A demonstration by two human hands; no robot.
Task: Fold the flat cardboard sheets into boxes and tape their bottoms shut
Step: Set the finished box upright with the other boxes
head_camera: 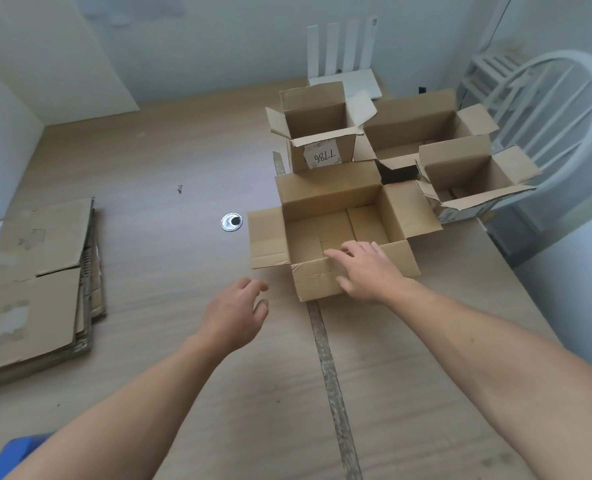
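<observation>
Now, left hand (pixel 234 315): hovers over the pale wooden tabletop (pixel 170 271), fingers loosely curled, holding nothing; near-left of the box, not touching it.
Right hand (pixel 364 271): fingers out straight, laid over the near flap of the open brown cardboard box (pixel 336 233), thumb against its near wall; resting or pressing, no grasp.
Risk: the near flap looks creased under the palm. A hard push there could buckle the wall or skid the box into those behind, as the left hand is not steadying it.
Box vs grip: upright, mouth up, directly under and beyond the right fingertips; bottom flaps meet inside, tape not discernible.
Stack of flat brown cardboard sheets (pixel 28 289): left edge of the table, well apart from both hands; next blanks, probably.
Far: white-labelled cardboard box (pixel 319 133) just behind the open one; two more erected boxes (pixel 461 168) to its right.
</observation>
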